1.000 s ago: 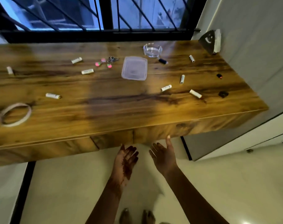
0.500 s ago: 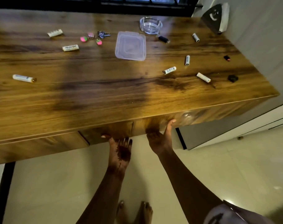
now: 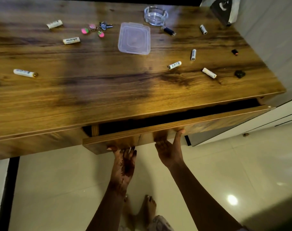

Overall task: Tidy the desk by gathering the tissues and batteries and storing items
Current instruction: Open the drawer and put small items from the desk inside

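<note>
Both palms face up under the drawer front [image 3: 158,130]. The left hand [image 3: 124,165] and right hand [image 3: 169,151] hook their fingers under its lower edge; the drawer stands slightly open. Beyond, batteries [image 3: 174,65] lie scattered on the desk [image 3: 92,90] around a plastic lid [image 3: 134,38].

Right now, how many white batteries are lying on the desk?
7: far left, back left, one labelled Heybright, back right, and three right of the lid. More may lie out of view.
</note>
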`<action>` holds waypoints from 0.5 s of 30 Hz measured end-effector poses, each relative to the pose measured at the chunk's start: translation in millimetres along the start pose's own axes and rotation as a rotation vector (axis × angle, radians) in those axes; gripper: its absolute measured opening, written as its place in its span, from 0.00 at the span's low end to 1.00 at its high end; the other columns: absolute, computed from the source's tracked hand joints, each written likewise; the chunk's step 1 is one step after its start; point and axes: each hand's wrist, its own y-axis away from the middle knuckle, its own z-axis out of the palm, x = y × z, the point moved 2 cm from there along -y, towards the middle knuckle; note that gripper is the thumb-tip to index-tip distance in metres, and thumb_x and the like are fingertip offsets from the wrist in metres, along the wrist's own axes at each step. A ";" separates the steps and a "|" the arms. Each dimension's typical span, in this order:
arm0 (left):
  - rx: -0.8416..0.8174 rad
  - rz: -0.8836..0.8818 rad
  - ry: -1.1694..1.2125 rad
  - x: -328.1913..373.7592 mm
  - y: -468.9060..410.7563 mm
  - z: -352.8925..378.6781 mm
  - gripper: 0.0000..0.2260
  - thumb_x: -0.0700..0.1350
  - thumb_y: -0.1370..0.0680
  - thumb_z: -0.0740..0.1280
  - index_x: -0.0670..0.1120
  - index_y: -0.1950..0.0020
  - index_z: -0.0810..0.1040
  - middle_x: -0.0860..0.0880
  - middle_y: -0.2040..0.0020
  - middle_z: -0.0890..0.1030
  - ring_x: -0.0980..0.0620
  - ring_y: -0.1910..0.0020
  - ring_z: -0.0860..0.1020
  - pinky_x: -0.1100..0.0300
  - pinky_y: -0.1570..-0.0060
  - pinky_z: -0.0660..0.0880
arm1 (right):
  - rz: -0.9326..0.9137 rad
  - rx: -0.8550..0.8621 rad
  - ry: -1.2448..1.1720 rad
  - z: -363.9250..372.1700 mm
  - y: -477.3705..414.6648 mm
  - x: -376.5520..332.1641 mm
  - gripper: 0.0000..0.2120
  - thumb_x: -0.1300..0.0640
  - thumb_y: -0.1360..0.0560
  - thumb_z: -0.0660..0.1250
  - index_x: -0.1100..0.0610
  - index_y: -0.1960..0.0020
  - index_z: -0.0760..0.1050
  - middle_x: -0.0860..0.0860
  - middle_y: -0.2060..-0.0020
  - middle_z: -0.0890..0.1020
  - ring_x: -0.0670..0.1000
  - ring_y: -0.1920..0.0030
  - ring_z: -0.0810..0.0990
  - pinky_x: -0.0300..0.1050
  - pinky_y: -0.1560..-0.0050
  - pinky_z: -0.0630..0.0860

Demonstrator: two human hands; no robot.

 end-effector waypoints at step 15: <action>0.152 1.313 -1.722 72.9 94.7 81.7 0.16 0.48 0.24 0.61 0.37 0.48 0.79 0.41 0.53 0.80 0.49 0.52 0.78 0.65 0.51 0.72 | -1.621 0.030 1.784 29.8 57.5 -28.8 0.24 0.49 0.24 0.62 0.65 0.35 0.69 0.60 0.36 0.74 0.54 0.30 0.65 0.50 0.27 0.58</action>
